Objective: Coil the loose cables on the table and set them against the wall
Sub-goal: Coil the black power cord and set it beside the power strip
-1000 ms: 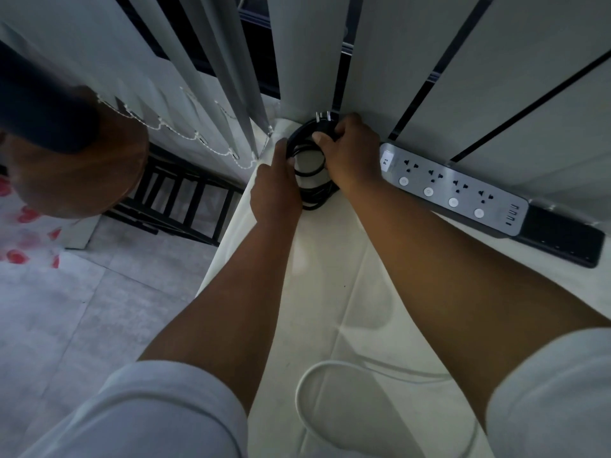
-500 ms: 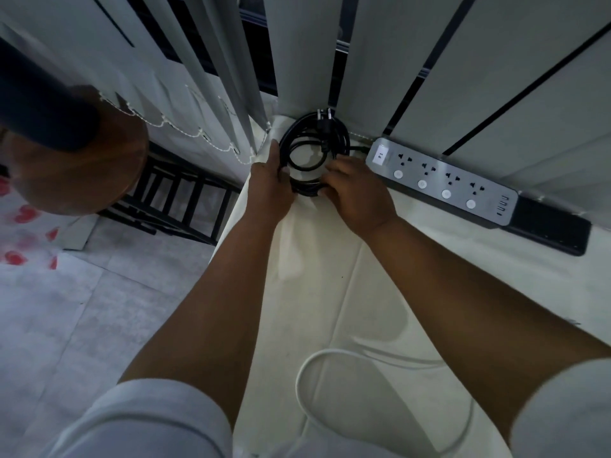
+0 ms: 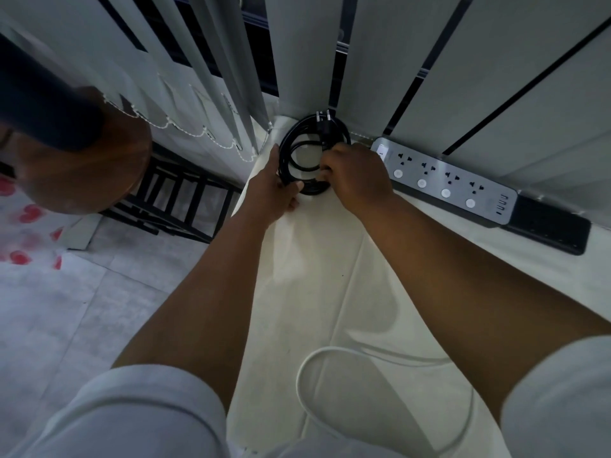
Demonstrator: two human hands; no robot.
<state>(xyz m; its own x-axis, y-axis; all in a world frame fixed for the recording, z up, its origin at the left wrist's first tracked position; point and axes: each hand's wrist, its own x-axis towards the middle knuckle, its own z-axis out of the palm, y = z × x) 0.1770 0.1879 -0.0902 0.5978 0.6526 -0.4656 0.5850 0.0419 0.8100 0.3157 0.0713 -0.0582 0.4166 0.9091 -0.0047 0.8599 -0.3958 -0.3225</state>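
Black coiled power cable (image 3: 310, 153) sits at frame centre-top against the vertical blinds (image 3: 297, 54).
Plug prongs (image 3: 323, 114) point up-frame; left hand (image 3: 276, 190) and right hand (image 3: 355, 175) both pinch the coil, fingertips partly hidden; loose white cable (image 3: 314, 358) runs off bottom.

A black cable (image 3: 299, 150) wound into a round coil of several loops lies flat at the upper centre of the frame, in the table's far corner. Its plug (image 3: 323, 122) sits at the coil's top, prongs pointing upward. A white cable (image 3: 309, 360) lies loose at the lower centre, curved in one open loop.
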